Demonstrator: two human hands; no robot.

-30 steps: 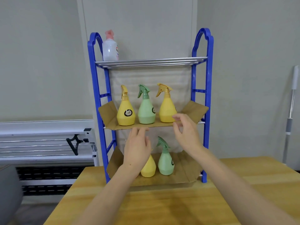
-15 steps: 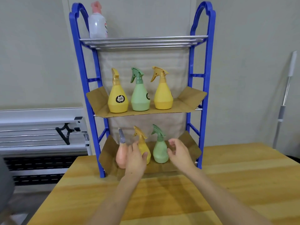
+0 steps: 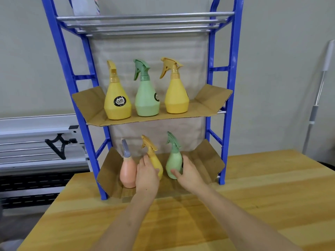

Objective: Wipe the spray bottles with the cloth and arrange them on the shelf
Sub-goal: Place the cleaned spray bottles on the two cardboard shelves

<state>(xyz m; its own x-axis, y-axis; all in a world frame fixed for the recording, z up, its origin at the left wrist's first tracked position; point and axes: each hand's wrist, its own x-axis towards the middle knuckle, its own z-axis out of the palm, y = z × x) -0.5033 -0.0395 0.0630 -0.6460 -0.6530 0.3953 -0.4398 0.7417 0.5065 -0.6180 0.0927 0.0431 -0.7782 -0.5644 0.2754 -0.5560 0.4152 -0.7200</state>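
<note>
A blue shelf rack [image 3: 233, 73] stands on the wooden table. Its bottom tier, lined with cardboard, holds a pink spray bottle [image 3: 127, 172], a small yellow spray bottle [image 3: 154, 157] and a small green spray bottle [image 3: 173, 160]. My left hand [image 3: 147, 175] is wrapped around the small yellow bottle's body. My right hand [image 3: 189, 173] grips the small green bottle from its right side. On the middle tier stand a yellow bottle [image 3: 117, 100], a green bottle [image 3: 147, 96] and another yellow bottle [image 3: 176, 95]. No cloth is in view.
A white bottle [image 3: 85, 6] sits on the top metal tier, cut off by the frame. A mop handle [image 3: 319, 91] leans on the wall at right. A white metal rack [image 3: 36, 142] lies left of the wooden table [image 3: 253, 205].
Both hands dropped from the middle tier to the bottom tier and closed on the small yellow and green bottles. The camera moved closer and lower.
</note>
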